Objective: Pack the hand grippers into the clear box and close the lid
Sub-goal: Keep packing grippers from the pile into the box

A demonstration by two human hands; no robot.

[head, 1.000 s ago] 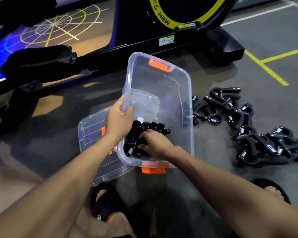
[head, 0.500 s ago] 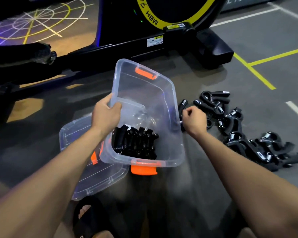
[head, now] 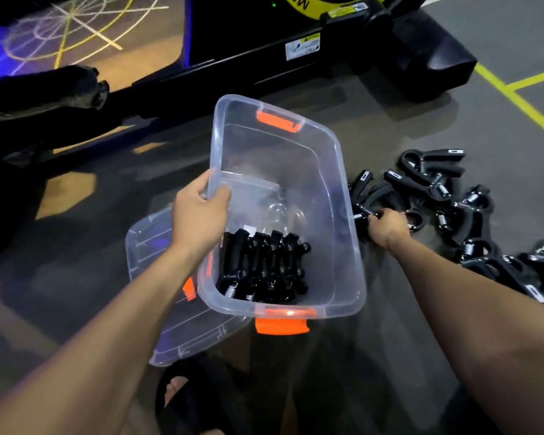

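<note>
Right hand (head: pixel 387 227) now out of box (head: pixel 343 189), down on floor pile beside it, fingers closing on loose gripper (head: pixel 363 211); grasp complete or not, cannot tell. Left hand (head: pixel 198 215) clamped on box's left rim, thumb inside. Packed grippers (head: pixel 263 266) in row at near end of box. Pile (head: pixel 471 221) on floor (head: pixel 374 356) right of box. Lid (head: pixel 157 255) flat under box's left side.

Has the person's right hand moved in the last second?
Yes. The right hand left the clear box and crossed its right wall, now on the grippers lying on the floor.
</note>
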